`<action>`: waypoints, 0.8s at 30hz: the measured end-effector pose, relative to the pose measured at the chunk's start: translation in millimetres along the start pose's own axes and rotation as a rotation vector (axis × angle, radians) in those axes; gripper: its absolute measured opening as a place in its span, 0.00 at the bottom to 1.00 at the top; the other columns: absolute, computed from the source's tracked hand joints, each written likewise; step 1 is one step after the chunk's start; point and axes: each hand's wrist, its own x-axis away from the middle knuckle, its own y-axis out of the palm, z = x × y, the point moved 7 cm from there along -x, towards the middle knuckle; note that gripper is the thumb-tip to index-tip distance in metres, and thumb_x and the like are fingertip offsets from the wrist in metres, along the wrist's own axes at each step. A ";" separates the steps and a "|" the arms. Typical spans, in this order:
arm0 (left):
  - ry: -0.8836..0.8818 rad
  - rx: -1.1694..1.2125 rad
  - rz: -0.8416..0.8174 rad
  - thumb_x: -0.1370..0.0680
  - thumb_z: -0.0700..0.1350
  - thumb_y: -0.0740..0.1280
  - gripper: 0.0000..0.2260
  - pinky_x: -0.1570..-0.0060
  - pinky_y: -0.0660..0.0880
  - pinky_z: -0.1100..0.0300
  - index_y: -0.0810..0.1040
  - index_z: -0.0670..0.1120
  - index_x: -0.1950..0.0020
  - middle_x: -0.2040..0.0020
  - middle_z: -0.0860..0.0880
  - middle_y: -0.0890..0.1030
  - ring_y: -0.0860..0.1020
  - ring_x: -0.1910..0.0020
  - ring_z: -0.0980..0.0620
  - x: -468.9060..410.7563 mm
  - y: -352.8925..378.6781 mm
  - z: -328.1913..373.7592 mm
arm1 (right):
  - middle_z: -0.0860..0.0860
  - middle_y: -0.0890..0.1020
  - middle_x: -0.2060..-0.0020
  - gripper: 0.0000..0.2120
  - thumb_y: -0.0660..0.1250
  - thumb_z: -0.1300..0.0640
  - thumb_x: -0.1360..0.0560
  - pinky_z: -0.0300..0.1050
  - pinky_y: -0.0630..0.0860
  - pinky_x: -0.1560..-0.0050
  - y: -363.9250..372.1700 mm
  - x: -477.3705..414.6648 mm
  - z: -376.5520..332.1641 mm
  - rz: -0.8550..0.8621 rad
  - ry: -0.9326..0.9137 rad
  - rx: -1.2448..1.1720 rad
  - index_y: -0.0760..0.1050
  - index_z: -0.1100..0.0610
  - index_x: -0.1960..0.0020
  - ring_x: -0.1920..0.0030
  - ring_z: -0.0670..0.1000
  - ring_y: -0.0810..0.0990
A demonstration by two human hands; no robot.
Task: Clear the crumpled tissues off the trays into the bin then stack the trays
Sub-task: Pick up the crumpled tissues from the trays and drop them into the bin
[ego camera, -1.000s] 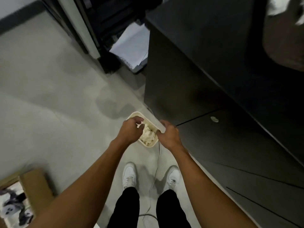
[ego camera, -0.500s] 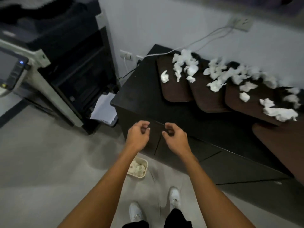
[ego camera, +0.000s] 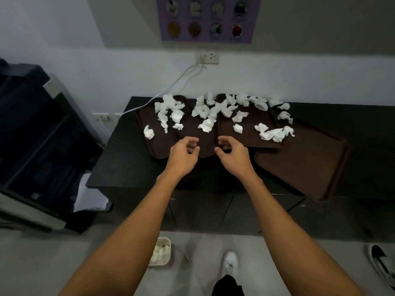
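Several dark brown trays lie overlapping on a black cabinet (ego camera: 128, 167). The left trays (ego camera: 158, 144) and the middle tray (ego camera: 250, 129) carry several crumpled white tissues (ego camera: 206, 124). The rightmost tray (ego camera: 303, 163) is bare and hangs over the cabinet's front edge. My left hand (ego camera: 183, 154) and my right hand (ego camera: 232, 154) hover side by side over the near ends of the left and middle trays, fingers loosely curled, holding nothing. A small cream bin (ego camera: 160, 252) with tissues in it stands on the floor below my left forearm.
A large black printer (ego camera: 38, 150) stands to the left of the cabinet, with white paper (ego camera: 89, 197) in its tray. A white cable (ego camera: 171, 86) runs from a wall socket (ego camera: 209, 58) onto the cabinet. A shoe (ego camera: 382, 263) lies on the floor at right.
My view has risen from the bin on the floor to the cabinet top. Both hands came up from the bin empty and reached forward over the trays.
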 end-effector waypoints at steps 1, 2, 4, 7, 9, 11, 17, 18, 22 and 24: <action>0.012 0.002 -0.013 0.21 0.45 0.71 0.12 0.48 0.79 0.62 0.81 0.50 0.38 0.48 0.54 0.82 0.81 0.52 0.57 -8.1 11.1 9.8 | 0.45 0.83 0.45 0.18 0.73 0.54 0.23 0.30 0.71 0.44 -12.4 -6.8 4.4 0.020 0.002 0.000 0.79 0.52 0.33 0.44 0.41 0.80; 0.022 0.004 -0.029 0.21 0.45 0.71 0.12 0.48 0.79 0.62 0.81 0.50 0.38 0.49 0.54 0.82 0.81 0.53 0.57 -16.4 22.8 18.9 | 0.46 0.84 0.45 0.18 0.73 0.54 0.23 0.32 0.72 0.43 -24.0 -14.0 9.4 0.038 0.001 -0.001 0.79 0.53 0.34 0.44 0.42 0.80; 0.037 0.007 -0.059 0.21 0.44 0.71 0.11 0.47 0.79 0.62 0.81 0.50 0.38 0.49 0.54 0.82 0.81 0.53 0.57 -32.6 47.1 36.5 | 0.46 0.84 0.45 0.18 0.73 0.55 0.23 0.35 0.73 0.41 -46.3 -28.0 21.3 0.063 0.016 -0.010 0.79 0.53 0.34 0.44 0.42 0.81; 0.057 0.009 -0.097 0.21 0.44 0.70 0.11 0.47 0.79 0.62 0.81 0.49 0.39 0.49 0.54 0.82 0.81 0.53 0.56 -58.1 85.0 61.7 | 0.45 0.83 0.45 0.17 0.73 0.56 0.23 0.37 0.74 0.39 -79.3 -49.4 42.0 0.090 0.039 -0.031 0.79 0.53 0.34 0.43 0.43 0.80; 0.063 0.021 -0.130 0.21 0.44 0.70 0.11 0.47 0.79 0.61 0.81 0.50 0.38 0.49 0.54 0.82 0.81 0.52 0.56 -74.8 112.3 76.3 | 0.45 0.83 0.45 0.17 0.73 0.56 0.23 0.38 0.75 0.39 -102.0 -65.2 58.4 0.108 0.050 -0.034 0.79 0.53 0.34 0.43 0.43 0.80; 0.071 0.025 -0.165 0.21 0.44 0.70 0.11 0.47 0.80 0.61 0.81 0.50 0.38 0.49 0.55 0.81 0.81 0.52 0.56 -90.6 140.1 89.4 | 0.45 0.83 0.45 0.17 0.73 0.56 0.23 0.35 0.74 0.42 -124.8 -82.2 76.7 0.130 0.065 -0.021 0.79 0.52 0.34 0.43 0.43 0.80; 0.071 0.038 -0.197 0.21 0.44 0.70 0.11 0.49 0.77 0.65 0.81 0.50 0.39 0.49 0.54 0.83 0.81 0.53 0.57 -133.8 211.7 113.4 | 0.44 0.83 0.45 0.17 0.72 0.56 0.23 0.29 0.71 0.44 -187.1 -129.4 133.5 0.175 0.115 0.008 0.79 0.52 0.34 0.43 0.42 0.80; 0.065 0.043 -0.203 0.21 0.44 0.70 0.11 0.49 0.77 0.65 0.81 0.50 0.39 0.49 0.54 0.83 0.81 0.53 0.57 -139.8 222.5 115.1 | 0.45 0.84 0.45 0.17 0.71 0.57 0.23 0.32 0.73 0.43 -195.6 -137.2 143.6 0.179 0.122 0.022 0.79 0.52 0.34 0.43 0.43 0.80; 0.048 0.039 -0.250 0.21 0.44 0.70 0.11 0.49 0.79 0.64 0.81 0.49 0.39 0.49 0.54 0.82 0.81 0.53 0.58 -157.0 262.9 116.7 | 0.49 0.84 0.42 0.17 0.67 0.62 0.21 0.38 0.73 0.39 -222.3 -167.8 188.8 0.178 0.185 0.082 0.79 0.52 0.33 0.40 0.48 0.80; 0.047 0.028 -0.276 0.21 0.44 0.70 0.10 0.49 0.80 0.62 0.81 0.50 0.39 0.49 0.55 0.83 0.82 0.55 0.58 -161.8 279.9 114.8 | 0.50 0.83 0.39 0.19 0.66 0.64 0.21 0.42 0.74 0.36 -228.2 -183.5 214.4 0.149 0.220 0.125 0.78 0.53 0.32 0.38 0.50 0.79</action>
